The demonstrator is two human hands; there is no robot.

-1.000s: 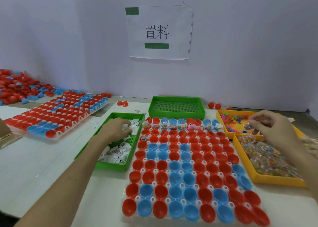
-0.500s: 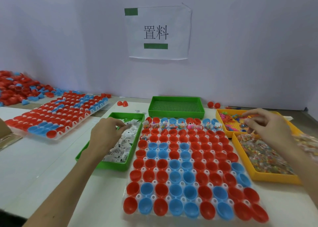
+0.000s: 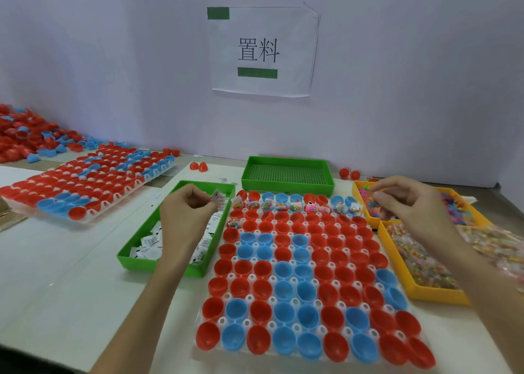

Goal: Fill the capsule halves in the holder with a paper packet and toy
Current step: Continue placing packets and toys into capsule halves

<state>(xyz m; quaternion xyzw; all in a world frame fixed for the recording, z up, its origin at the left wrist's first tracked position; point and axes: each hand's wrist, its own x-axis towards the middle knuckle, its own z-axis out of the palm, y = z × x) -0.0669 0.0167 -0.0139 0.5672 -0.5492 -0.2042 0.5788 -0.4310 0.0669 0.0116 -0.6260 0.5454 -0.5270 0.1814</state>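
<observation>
Room around the holder

The holder (image 3: 247, 323) takes the middle. A green tray (image 3: 136, 263) stands just beside its left edge, two yellow trays (image 3: 436, 295) just beside its right, a mesh tray (image 3: 286, 188) just behind, then the wall (image 3: 397, 90). The left grip (image 3: 187, 214) hangs over the green tray, the right grip (image 3: 411, 203) over the far yellow tray (image 3: 360, 203); between them the air above the holder is open. Bare tabletop (image 3: 71, 274) lies left of the green tray.

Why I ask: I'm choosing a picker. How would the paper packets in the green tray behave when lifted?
Probably very light: the left hand pinches one paper packet by one edge alone. Likely flat and slightly floppy, since those in the green tray lie overlapping and tilted. Unlikely to roll.
</observation>
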